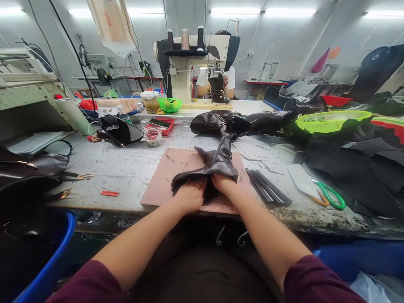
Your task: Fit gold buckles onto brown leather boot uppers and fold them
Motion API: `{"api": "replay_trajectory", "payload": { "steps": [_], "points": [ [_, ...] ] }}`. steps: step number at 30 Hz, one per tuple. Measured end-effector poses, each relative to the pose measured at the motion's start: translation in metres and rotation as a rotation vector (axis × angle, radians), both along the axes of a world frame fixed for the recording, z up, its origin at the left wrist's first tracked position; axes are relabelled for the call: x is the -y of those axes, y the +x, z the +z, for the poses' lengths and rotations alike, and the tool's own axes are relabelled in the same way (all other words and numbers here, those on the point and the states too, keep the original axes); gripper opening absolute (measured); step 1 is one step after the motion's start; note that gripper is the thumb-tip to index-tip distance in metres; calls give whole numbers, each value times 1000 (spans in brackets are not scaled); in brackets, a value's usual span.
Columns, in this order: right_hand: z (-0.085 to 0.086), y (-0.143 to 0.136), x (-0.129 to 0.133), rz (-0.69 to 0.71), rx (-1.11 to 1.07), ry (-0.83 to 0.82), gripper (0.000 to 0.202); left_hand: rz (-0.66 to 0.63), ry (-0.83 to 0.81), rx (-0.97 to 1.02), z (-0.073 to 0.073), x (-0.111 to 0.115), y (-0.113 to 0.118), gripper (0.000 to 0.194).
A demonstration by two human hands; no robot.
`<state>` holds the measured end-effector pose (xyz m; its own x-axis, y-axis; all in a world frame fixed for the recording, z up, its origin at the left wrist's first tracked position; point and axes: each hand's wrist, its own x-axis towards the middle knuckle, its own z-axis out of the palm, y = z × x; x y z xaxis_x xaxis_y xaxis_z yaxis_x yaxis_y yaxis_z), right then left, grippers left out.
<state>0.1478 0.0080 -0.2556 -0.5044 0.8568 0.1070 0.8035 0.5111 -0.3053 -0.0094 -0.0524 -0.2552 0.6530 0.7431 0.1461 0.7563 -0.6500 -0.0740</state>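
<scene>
A dark brown leather boot upper [217,162] lies across a pinkish board [158,179], its near edge spread toward me. My left hand [192,192] is at the upper's near left edge, its fingers bent and partly tucked under the leather; it looks closed on that edge. Inside the opening on the right is my right hand [223,183], with its fingers hidden by the leather. Behind, more dark leather boot uppers [208,122] with straps and buckles lie on the bench.
Dark strips [268,187], green-handled scissors [331,197] and black material pieces [356,164] lie to the right. A red tray [170,127] holds a phone. Left are a red piece [110,193] and a blue bin [67,235]. Beyond the sewing machine [186,71], a person handles a boot.
</scene>
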Motion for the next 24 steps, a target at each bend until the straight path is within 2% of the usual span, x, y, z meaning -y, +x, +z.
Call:
{"api": "replay_trajectory", "payload": {
  "steps": [3, 6, 9, 12, 16, 21, 24],
  "points": [
    [-9, -3, -2, -35, -15, -5, 54, 26, -11, 10, -2, -1, -3, 53],
    [-11, 3, 6, 72, -11, -64, 45, 17, -10, 32, -5, 3, -5, 48],
    [-5, 12, 19, 175, -16, -101, 39, -2, 13, 63, -8, 11, -6, 41],
    [8, 17, 36, 264, -28, -97, 43, -6, 52, 126, -12, 20, -6, 35],
    [19, 7, 51, 292, -80, -82, 40, 63, 85, 248, -16, 27, -5, 19],
    [-2, -9, 50, 171, -260, -44, 38, 209, 75, 379, -13, 25, -9, 12],
    [-13, -6, 51, 177, -301, -63, 35, 194, 29, 403, -12, 25, -15, 7]
  ]
}}
